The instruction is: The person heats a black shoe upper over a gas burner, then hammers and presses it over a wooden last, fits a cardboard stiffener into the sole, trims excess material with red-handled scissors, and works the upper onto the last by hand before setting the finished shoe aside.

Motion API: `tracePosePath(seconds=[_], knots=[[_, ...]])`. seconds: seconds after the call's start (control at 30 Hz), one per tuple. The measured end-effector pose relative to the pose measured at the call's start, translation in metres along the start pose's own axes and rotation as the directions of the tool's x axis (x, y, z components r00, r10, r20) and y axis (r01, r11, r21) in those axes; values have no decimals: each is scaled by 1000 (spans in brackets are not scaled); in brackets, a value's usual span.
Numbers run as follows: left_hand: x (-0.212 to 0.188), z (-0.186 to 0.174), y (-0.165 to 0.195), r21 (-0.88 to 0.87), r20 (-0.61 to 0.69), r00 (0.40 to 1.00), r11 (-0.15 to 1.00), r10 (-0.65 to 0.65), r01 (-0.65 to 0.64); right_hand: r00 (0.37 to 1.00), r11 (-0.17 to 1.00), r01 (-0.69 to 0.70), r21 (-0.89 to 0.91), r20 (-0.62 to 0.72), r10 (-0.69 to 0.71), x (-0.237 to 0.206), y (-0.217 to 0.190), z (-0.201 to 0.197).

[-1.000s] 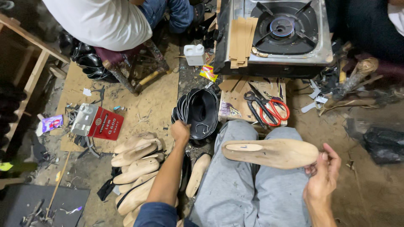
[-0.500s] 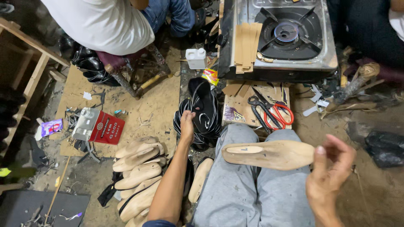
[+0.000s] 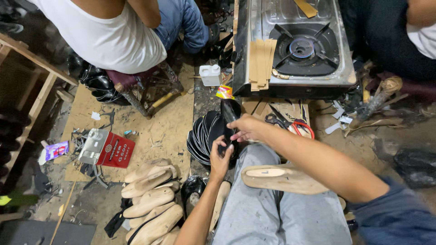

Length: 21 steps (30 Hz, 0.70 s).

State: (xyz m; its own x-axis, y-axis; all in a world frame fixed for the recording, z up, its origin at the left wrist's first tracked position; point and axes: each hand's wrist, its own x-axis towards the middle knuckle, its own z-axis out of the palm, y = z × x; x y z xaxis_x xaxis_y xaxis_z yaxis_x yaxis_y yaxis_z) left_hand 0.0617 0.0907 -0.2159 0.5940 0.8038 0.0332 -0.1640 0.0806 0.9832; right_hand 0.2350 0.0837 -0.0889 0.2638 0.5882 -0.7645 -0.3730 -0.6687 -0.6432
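- Far left: wooden rack (image 3: 27, 86) at frame edge; small purple packet (image 3: 56, 149) on floor below it.
- Cardboard sheet (image 3: 172, 122) on floor w/ red box (image 3: 113, 152) and a grey metal item touching box's left side.
- Below box: pile of wooden shoe lasts (image 3: 150, 199), pale, stacked overlapping.
- Top left: another person in white shirt (image 3: 109, 36), seated on a low stool; not the wearer's hands.
- Centre: stack of black shoe uppers (image 3: 202, 138) on floor, just ahead of wearer's knees.
- Left hand (image 3: 221, 159) closed on lower end of a black leather piece (image 3: 229, 115), held upright above the stack.
- Right hand (image 3: 243, 129) pinching same piece from the right side, fingers curled on its edge; arm crosses over lap.
- One wooden last (image 3: 277, 178) lies flat across wearer's grey-trousered thighs, under right forearm.
- Small white bottle (image 3: 210, 75) near stove's left corner.
- Gas stove (image 3: 345, 68), steel, burner unlit as far as I can tell; strips of tan card (image 3: 261, 63) on its left part.
- Red-handled scissors (image 3: 297, 127) on cardboard box in front of stove.
- Far right: scraps, dark bag (image 3: 415, 165) on floor.
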Motion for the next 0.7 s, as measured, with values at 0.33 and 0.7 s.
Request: tracePosePath(seconds=[0.33, 0.7], knots=[[12, -37, -20, 634, 409, 912, 732, -45, -249, 900, 850, 431, -305, 72, -431, 13, 16, 8], [46, -31, -41, 830, 525, 831, 326, -183, -453, 613, 666, 741, 84, 318, -723, -64, -8, -5]])
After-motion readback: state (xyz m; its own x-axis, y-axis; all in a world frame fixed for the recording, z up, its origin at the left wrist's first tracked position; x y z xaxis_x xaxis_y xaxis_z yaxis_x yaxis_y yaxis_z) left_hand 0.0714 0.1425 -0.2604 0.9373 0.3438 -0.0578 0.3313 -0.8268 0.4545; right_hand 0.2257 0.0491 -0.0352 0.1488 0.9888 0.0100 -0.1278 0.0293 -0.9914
